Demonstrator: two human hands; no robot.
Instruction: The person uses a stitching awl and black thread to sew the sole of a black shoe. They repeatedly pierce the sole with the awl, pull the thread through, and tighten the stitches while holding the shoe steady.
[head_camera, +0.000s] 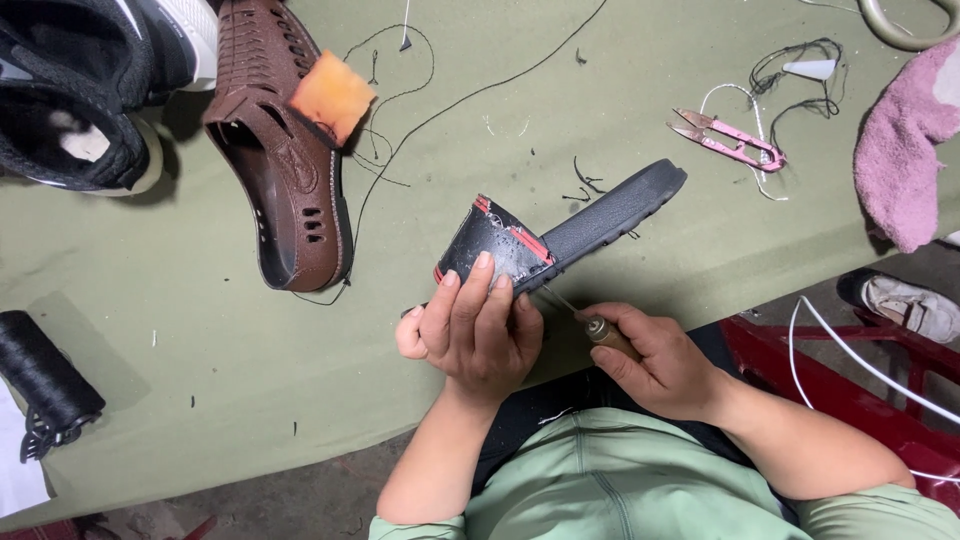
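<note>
Our left hand (470, 325) grips the black slide sandal (560, 235) by its strap, at the table edge (200, 440). Our right hand (655, 360) is closed around the wooden-handled awl (590, 322), tip against the strap.

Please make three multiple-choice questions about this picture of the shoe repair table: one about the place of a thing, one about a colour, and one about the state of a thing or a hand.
1. Where do the pink thread snips lie?
A. Under the brown sandal
B. On the green cloth, beyond the black slide sandal's heel end
C. In the right hand

2. What colour is the trim on the black slide sandal's strap?
A. Red
B. Yellow
C. White

3. What is the right hand doing?
A. Resting open on the table
B. Holding the spool
C. Gripping a wooden-handled awl

Answers:
1 B: the thread snips lie on the green cloth, past the black slide sandal.
2 A: red edging runs along the strap.
3 C: the right hand closes on the awl, while the left hand holds the strap.
</note>
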